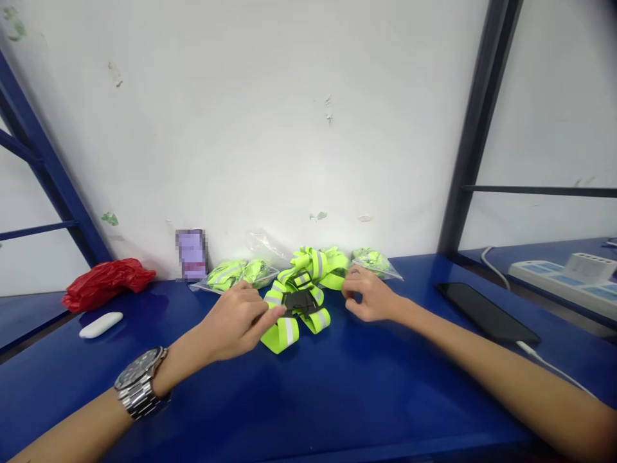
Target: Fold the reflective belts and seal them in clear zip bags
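Observation:
A bundle of neon-yellow reflective straps (315,265) with grey stripes lies loosely folded on the blue table (308,405), a black plastic buckle (297,301) at its front. At its left edge is my left hand (241,321), fingers curled and thumb reaching over a strap by the buckle; what the fingers hold, if anything, is hidden. My right hand (367,292) is closed in a pinch against the bundle's right side, and I cannot make out what lies between its fingertips. Behind the hands lie similar straps in clear bags, one at left (231,275) and one at right (373,260).
A red plastic bag (108,281), a white oval case (101,325) and a blurred purple-screened phone (191,254) are at left. To the right lie a black phone (486,312) with a white cable (554,366) and a power strip (563,283). A white wall (289,128) stands behind.

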